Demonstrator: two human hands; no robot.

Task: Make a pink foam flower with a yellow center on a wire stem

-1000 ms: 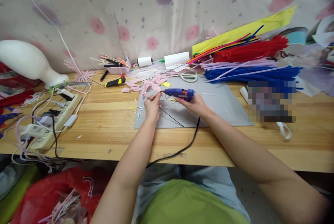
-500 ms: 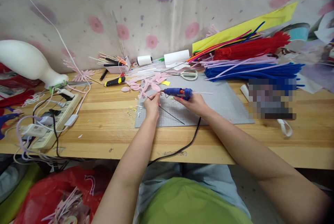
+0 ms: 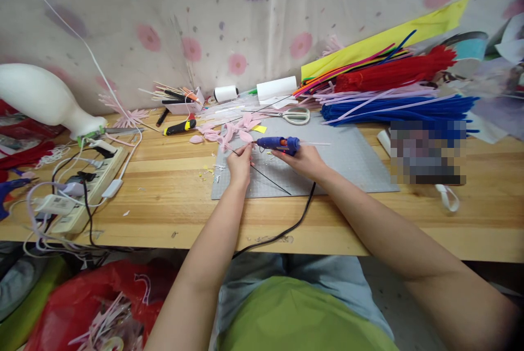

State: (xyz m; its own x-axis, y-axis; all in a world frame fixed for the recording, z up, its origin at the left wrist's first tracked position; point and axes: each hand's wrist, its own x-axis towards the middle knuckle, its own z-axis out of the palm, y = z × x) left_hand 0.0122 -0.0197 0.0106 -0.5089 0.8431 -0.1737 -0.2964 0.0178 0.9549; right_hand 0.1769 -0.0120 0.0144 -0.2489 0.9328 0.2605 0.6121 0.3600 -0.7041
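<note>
My right hand [image 3: 303, 160] is wrapped round the handle of a blue glue gun [image 3: 278, 144], with a clear glue stick [image 3: 319, 144] poking out of its back end. The gun's nozzle points left and reaches the fingers of my left hand [image 3: 239, 162]. Pinched in that hand is a thin dark stem [image 3: 270, 180], slanting down to the right over the grey cutting mat [image 3: 344, 171]. Pink fuzzy petals [image 3: 231, 135] lie just beyond my left fingertips; whether the stem touches them I cannot tell. A black cord [image 3: 301, 222] runs from the gun over the table edge.
Scissors [image 3: 297, 115] and a yellow-black utility knife [image 3: 180, 126] lie behind the mat. Bundles of blue [image 3: 397, 109] and red pipe cleaners [image 3: 397, 72] sit at the back right. A power strip [image 3: 90, 192] with tangled cables and a white foam head [image 3: 41, 94] stand left.
Both hands keep nearly the same place, with the glue gun's nozzle still at the left fingertips. The view has shifted very slightly.
</note>
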